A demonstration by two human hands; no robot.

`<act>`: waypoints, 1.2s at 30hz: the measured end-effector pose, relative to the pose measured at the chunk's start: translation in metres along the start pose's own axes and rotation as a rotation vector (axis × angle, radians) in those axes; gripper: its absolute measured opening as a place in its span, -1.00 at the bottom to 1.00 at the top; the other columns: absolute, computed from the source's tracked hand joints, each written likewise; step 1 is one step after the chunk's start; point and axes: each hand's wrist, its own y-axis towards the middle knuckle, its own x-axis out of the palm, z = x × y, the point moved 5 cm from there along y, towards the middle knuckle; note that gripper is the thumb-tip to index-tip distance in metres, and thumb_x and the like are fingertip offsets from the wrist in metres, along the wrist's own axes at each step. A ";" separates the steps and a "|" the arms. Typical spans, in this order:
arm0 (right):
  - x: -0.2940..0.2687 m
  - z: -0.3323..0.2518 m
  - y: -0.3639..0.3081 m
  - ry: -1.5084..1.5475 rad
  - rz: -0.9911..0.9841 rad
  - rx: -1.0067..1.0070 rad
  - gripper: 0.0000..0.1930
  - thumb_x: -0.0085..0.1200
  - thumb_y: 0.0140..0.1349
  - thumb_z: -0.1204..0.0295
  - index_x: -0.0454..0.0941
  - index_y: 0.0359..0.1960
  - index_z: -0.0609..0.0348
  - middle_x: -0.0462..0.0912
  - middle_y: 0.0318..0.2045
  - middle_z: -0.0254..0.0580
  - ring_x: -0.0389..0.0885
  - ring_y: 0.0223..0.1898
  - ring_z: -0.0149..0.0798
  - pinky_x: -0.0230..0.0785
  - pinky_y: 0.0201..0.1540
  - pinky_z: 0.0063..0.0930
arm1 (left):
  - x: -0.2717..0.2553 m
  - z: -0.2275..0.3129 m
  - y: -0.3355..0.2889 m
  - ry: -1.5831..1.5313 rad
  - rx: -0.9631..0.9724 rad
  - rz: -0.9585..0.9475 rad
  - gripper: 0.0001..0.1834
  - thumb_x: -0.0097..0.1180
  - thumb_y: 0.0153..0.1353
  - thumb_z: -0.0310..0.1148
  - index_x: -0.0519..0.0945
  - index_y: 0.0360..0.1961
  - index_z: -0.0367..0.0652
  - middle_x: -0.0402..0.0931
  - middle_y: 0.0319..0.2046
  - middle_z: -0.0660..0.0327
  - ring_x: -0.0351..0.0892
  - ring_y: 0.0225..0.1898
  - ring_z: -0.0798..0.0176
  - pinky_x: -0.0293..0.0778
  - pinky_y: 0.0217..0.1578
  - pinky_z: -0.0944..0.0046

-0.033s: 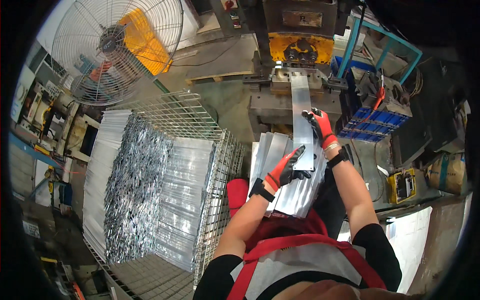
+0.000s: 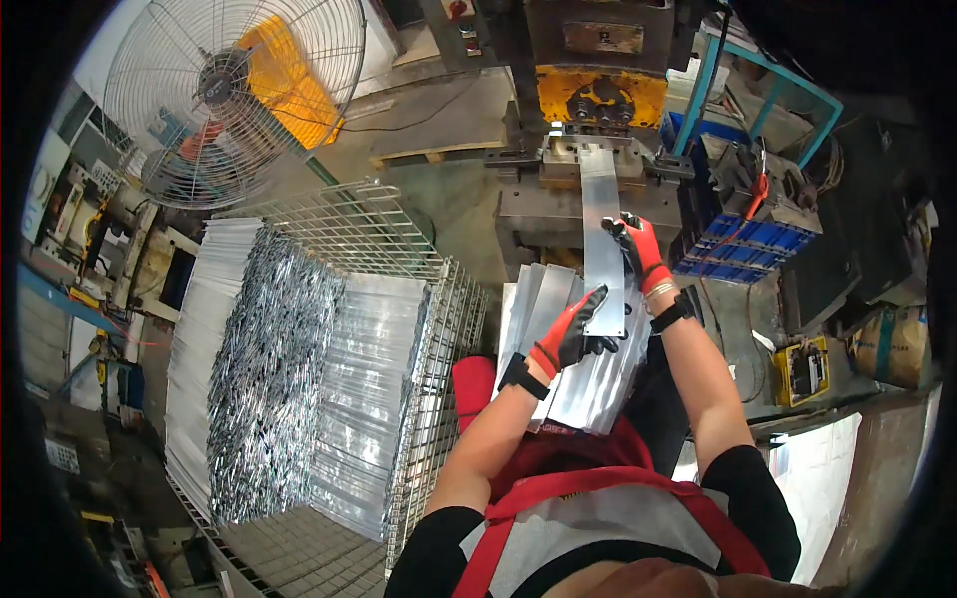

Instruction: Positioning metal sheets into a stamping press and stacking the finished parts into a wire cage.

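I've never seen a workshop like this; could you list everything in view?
Long flat metal strip: 1, silver, centre
Loose flat metal strips: several, silver, over the lap
Heavy metal press: 1, dark and yellow, top centre
Wire-mesh basket: 1, grey, left
Piled thin metal strips: uncountable, silver, inside the basket
Round wire-caged fan: 1, grey, upper left
Flat board: 1, grey-brown, left of the press
Stacked plastic crates: count unclear, blue, right of the press
Small plastic crate: 1, yellow, right
Left gloved hand: 1, red and black, gripping the strip's near end
Right gloved hand: 1, red and black, at its right edge
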 end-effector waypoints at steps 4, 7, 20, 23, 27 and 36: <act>0.007 0.003 0.015 0.027 -0.048 0.018 -0.90 0.08 0.08 0.41 0.56 -0.46 0.16 0.54 -0.52 -0.46 0.44 -0.45 -0.55 0.29 -0.33 -0.64 | 0.014 0.025 0.008 -0.033 0.061 0.008 -0.60 -0.22 0.30 -0.15 0.32 0.06 -0.14 0.52 -0.22 0.14 0.59 -0.36 0.22 0.56 -0.50 0.33; -0.001 0.012 0.024 0.109 -0.055 -0.009 -0.89 0.06 0.06 0.43 0.57 -0.43 0.19 0.59 -0.46 -0.35 0.52 -0.39 -0.44 0.35 -0.23 -0.56 | 0.008 0.024 0.012 -0.042 0.018 0.128 -0.65 -0.16 0.27 -0.14 0.38 -0.02 -0.09 0.53 -0.27 0.14 0.59 -0.44 0.22 0.56 -0.56 0.31; -0.003 0.012 0.024 0.151 0.020 0.034 -0.86 0.02 0.04 0.46 0.59 -0.41 0.23 0.62 -0.44 -0.27 0.56 -0.36 -0.37 0.38 -0.20 -0.51 | 0.001 0.021 0.020 -0.026 0.123 0.260 -0.65 -0.17 0.27 -0.12 0.38 -0.01 -0.06 0.54 -0.32 0.16 0.59 -0.50 0.22 0.54 -0.64 0.33; 0.005 0.013 0.022 0.145 0.015 0.064 -0.86 0.00 0.04 0.47 0.59 -0.41 0.24 0.62 -0.44 -0.27 0.56 -0.36 -0.37 0.38 -0.21 -0.51 | -0.005 0.019 0.018 0.005 0.094 0.212 -0.65 -0.17 0.27 -0.11 0.37 -0.03 -0.06 0.54 -0.31 0.16 0.59 -0.50 0.23 0.52 -0.65 0.35; -0.001 0.014 0.025 0.117 0.009 -0.008 -0.86 0.01 0.04 0.46 0.59 -0.41 0.24 0.62 -0.44 -0.28 0.56 -0.38 -0.38 0.38 -0.23 -0.52 | 0.006 0.021 0.015 -0.008 0.102 0.185 -0.66 -0.14 0.26 -0.09 0.40 -0.08 -0.07 0.54 -0.32 0.14 0.59 -0.52 0.22 0.52 -0.66 0.36; 0.001 0.010 0.025 -0.049 0.007 -0.026 -0.86 0.05 0.06 0.44 0.59 -0.39 0.22 0.61 -0.43 -0.29 0.54 -0.37 -0.40 0.35 -0.23 -0.52 | 0.013 0.027 0.009 -0.012 0.084 0.192 -0.64 -0.12 0.25 -0.09 0.43 -0.11 -0.14 0.55 -0.32 0.07 0.58 -0.54 0.19 0.49 -0.69 0.36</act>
